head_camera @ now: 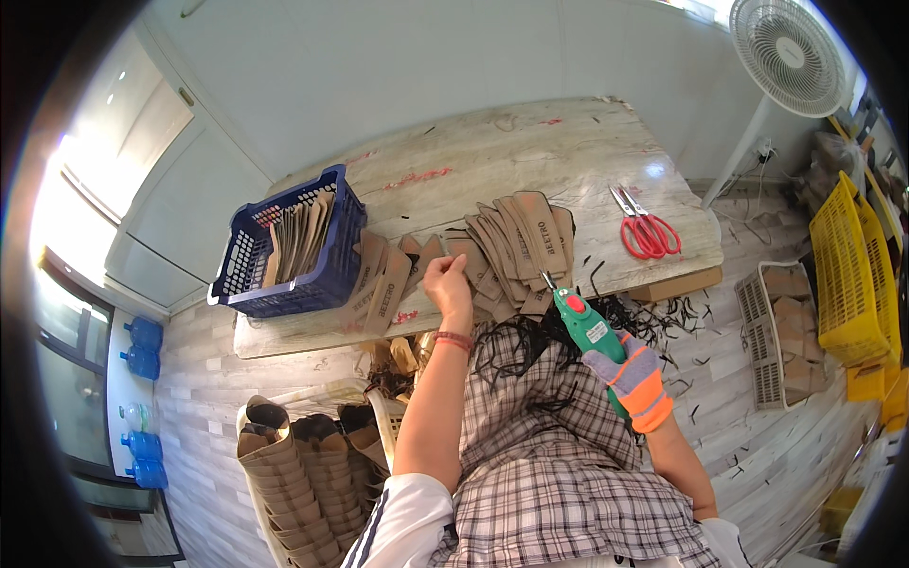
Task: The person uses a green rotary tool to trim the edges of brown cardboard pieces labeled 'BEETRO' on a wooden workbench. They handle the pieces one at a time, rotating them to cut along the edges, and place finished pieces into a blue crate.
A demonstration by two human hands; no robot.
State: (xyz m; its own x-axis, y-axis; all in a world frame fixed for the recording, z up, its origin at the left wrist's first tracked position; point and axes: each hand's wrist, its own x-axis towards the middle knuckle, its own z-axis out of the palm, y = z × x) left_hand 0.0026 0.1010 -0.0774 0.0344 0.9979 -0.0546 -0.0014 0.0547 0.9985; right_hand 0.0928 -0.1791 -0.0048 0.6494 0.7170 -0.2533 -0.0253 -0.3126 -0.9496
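My right hand (634, 380), in a grey and orange work glove, grips a green handheld electric cutter (591, 328) with a red button. Its narrow metal tip points at a fanned pile of brown flat pieces (527, 238) that bear dark printing. My bare left hand (449, 280) is over the table left of that pile, thumb and fingertips drawn together; whether anything thin is between them cannot be made out. More printed brown pieces (389, 287) lie just left of this hand. Black trimmed strips (508, 348) rest on my plaid apron (540, 497).
A blue plastic crate (298, 295) holds upright brown pieces on the table (497, 145). Red-handled scissors (648, 234) lie at right. Below are a basket of stacked curved brown parts (284, 476), another basket (763, 341), a yellow crate (848, 284) and floor scraps (675, 319). A fan (788, 53) stands behind.
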